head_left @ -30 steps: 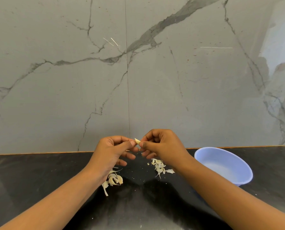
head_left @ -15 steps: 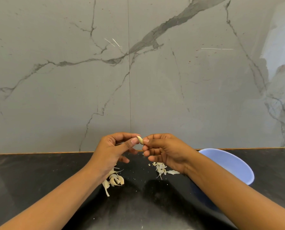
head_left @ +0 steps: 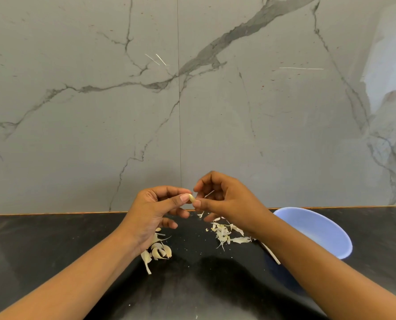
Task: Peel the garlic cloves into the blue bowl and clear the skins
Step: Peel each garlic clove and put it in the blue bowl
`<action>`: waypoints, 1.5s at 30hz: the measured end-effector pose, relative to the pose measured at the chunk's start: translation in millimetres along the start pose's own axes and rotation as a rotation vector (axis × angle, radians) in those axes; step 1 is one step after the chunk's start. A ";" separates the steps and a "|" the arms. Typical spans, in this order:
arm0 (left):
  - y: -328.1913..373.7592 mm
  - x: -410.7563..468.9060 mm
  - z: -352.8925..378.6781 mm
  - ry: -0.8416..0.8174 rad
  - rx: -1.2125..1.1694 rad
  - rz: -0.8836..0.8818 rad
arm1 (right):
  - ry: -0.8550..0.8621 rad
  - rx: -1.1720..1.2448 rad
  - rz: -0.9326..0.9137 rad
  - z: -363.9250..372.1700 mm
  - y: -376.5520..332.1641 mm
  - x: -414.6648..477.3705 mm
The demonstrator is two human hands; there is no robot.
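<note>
Steeply aslant garlic clove (head_left: 192, 199)

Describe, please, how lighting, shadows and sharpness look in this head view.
Head view: bright light at right washes out the grey veined marble wall; the glossy black countertop shows soft sheen and dark shadows beneath the arms; the small pale garlic clove, pinched between left hand and right hand, is sharp.

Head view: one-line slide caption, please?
Left hand and right hand pinch a garlic clove over loose skins, blue bowl alongside.
</note>
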State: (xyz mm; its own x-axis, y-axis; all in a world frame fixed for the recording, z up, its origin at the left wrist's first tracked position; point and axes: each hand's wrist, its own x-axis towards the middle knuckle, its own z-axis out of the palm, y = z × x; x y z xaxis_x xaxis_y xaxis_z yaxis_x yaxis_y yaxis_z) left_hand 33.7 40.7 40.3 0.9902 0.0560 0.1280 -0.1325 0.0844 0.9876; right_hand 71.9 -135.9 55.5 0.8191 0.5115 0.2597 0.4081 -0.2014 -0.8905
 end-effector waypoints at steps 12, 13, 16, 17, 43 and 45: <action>1.9 0.0 0.2 -0.004 0.006 -0.073 | 0.023 -0.306 -0.293 -0.2 5.0 -0.9; 2.0 0.0 0.1 -0.006 0.004 -0.073 | 0.026 -0.304 -0.296 -0.4 5.1 -0.8; 2.4 -0.5 0.2 -0.013 -0.007 -0.072 | 0.038 -0.283 -0.289 -0.5 5.2 -0.6; 2.8 -0.7 0.4 -0.013 -0.010 -0.071 | 0.041 -0.267 -0.288 -0.5 5.0 -0.8; 1.7 -2.3 2.6 0.024 -0.047 -0.013 | 0.117 -0.246 -0.287 -0.8 7.9 1.2; 0.9 -2.8 3.9 0.020 -0.044 -0.018 | 0.156 -0.256 -0.324 2.8 10.3 1.4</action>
State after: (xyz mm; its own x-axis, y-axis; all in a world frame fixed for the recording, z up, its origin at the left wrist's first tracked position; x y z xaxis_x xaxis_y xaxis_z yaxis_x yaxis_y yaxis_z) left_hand 31.0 36.8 41.2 0.9914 0.0742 0.1081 -0.1170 0.1288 0.9847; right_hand 76.1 -134.9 45.6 0.6754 0.4541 0.5810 0.7245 -0.2616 -0.6377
